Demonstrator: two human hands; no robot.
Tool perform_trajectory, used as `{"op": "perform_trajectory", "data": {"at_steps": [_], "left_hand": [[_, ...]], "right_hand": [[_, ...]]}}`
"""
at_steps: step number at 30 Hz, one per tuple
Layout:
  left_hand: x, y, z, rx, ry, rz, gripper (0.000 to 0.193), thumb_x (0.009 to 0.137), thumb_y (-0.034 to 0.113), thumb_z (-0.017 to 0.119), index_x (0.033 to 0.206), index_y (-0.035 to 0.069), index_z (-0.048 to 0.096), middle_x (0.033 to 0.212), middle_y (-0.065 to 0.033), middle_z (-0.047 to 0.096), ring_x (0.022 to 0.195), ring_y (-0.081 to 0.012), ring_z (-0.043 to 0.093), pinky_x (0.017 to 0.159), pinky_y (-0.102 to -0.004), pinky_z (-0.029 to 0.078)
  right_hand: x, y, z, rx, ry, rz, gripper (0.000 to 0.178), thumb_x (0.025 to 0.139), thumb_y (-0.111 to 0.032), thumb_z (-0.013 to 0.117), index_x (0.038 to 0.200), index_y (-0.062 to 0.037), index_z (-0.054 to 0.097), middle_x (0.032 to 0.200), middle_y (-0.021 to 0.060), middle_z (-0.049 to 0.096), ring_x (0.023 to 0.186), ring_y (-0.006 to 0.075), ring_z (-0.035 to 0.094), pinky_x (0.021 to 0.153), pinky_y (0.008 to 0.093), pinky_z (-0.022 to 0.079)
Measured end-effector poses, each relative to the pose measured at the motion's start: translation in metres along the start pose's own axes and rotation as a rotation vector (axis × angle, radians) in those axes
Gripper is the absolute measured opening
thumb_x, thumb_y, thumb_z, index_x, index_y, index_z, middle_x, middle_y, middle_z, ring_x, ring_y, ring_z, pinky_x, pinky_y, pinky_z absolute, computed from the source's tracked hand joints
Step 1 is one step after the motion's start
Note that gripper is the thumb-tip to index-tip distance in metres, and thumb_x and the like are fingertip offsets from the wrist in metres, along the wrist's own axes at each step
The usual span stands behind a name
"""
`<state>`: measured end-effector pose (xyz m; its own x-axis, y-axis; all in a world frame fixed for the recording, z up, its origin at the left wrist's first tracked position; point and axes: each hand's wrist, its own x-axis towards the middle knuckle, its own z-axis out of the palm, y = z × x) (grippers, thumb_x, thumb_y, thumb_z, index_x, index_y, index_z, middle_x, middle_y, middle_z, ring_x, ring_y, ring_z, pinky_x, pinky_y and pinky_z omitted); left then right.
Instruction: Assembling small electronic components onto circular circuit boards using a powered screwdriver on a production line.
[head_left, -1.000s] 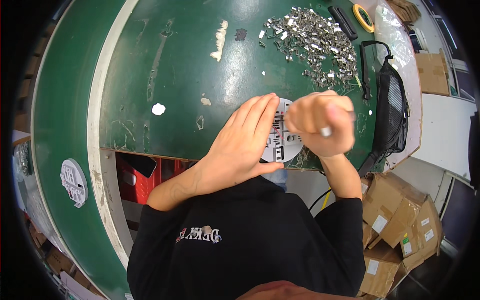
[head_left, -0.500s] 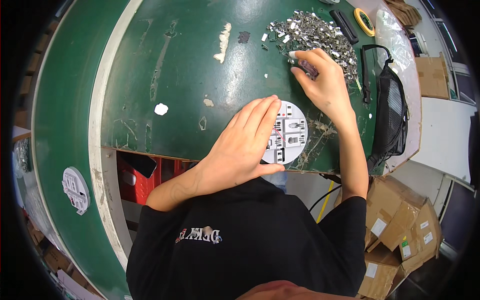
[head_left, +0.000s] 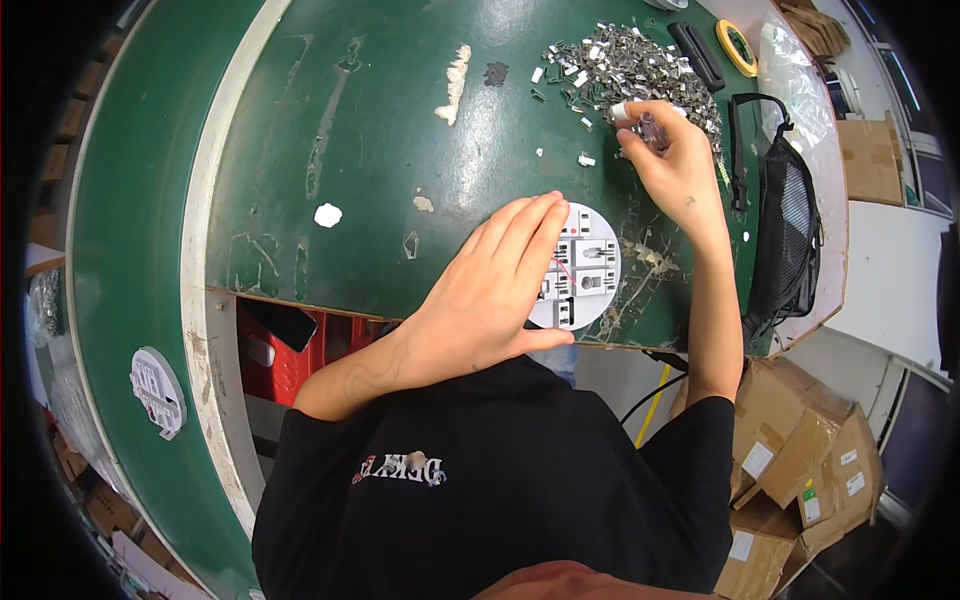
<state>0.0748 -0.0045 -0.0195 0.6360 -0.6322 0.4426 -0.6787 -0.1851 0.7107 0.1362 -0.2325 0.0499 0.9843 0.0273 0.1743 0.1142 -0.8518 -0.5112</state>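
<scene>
A round light-grey plastic base [head_left: 604, 222] with raised compartments and a thin red wire lies at the table's near edge. My left hand [head_left: 500, 270] rests flat over its left half, fingers stretched out and thumb at the near rim; what is under the palm is hidden. Beside the heap of small metal pieces [head_left: 610, 65], my right hand [head_left: 685, 170] is curled round a tool with a purplish translucent handle [head_left: 654, 132]. The tool's tip cannot be made out. A white cover sits on one fingertip. One small white-and-metal piece [head_left: 586, 160] lies left of this hand.
Behind the heap are a black bar-shaped object [head_left: 697, 55] and a yellow tape roll [head_left: 736, 48]. A black mesh bag [head_left: 783, 235] lies along the right edge. Another grey base [head_left: 158, 392] sits on the green surface at far left. Cardboard boxes [head_left: 800, 440] stand at lower right.
My right hand has moved right, still with the tool in it. A small piece now shows on the table, apart from the heap. My left hand stays on the base.
</scene>
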Motion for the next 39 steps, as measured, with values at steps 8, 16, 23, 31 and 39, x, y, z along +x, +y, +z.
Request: {"op": "perform_trajectory", "data": {"at_steps": [8,16,23,31,39], "left_hand": [[0.001,-0.001,-0.001,-0.002,-0.013,-0.002,0.102,0.068,0.029,0.085,0.143,-0.014,0.03,0.146,-0.03,0.038,0.133,-0.0415,0.04,0.112,-0.0467,0.035],[0.004,-0.006,0.001,-0.107,0.162,-0.009,0.061,0.074,0.019,0.082,0.125,-0.001,0.056,0.14,-0.0177,0.048,0.123,-0.034,0.047,0.105,-0.0427,0.04],[0.006,-0.009,0.001,-0.066,0.28,0.045,0.014,0.081,0.005,0.072,0.094,0.004,0.066,0.127,-0.0105,0.055,0.108,-0.0303,0.049,0.094,-0.0386,0.045],[0.003,-0.01,0.004,-0.081,0.346,0.022,0.016,0.079,0.001,0.073,0.093,0.005,0.066,0.124,-0.0086,0.059,0.106,-0.0282,0.052,0.09,-0.0354,0.047],[0.005,-0.009,0.003,-0.085,0.359,0.004,0.018,0.077,0.001,0.076,0.093,0.005,0.069,0.123,-0.007,0.062,0.106,-0.0261,0.053,0.089,-0.0335,0.047]], "right_hand": [[0.006,0.005,0.026,-0.142,0.074,-0.185,0.018,0.084,-0.004,0.069,0.102,-0.0002,0.069,0.087,0.0008,0.067,0.064,0.008,0.05,0.056,0.0228,0.041],[-0.03,-0.022,0.003,0.257,-0.091,0.058,0.014,0.083,-0.002,0.069,0.097,-0.0015,0.071,0.075,0.0001,0.062,0.058,0.0065,0.045,0.052,0.0214,0.036],[-0.081,-0.04,-0.006,0.538,-0.146,0.288,0.012,0.08,0.001,0.072,0.091,-0.0036,0.073,0.063,-0.0055,0.057,0.051,0.0024,0.034,0.047,0.0192,0.026],[-0.091,-0.042,0.008,0.501,-0.078,0.164,0.012,0.077,0.002,0.075,0.086,-0.0047,0.074,0.059,-0.0059,0.057,0.049,0.0004,0.032,0.046,0.0173,0.023],[-0.091,-0.045,0.009,0.476,-0.069,0.143,0.01,0.076,0.002,0.076,0.083,-0.0048,0.073,0.059,-0.005,0.059,0.048,0.0008,0.032,0.046,0.0173,0.024]]}}
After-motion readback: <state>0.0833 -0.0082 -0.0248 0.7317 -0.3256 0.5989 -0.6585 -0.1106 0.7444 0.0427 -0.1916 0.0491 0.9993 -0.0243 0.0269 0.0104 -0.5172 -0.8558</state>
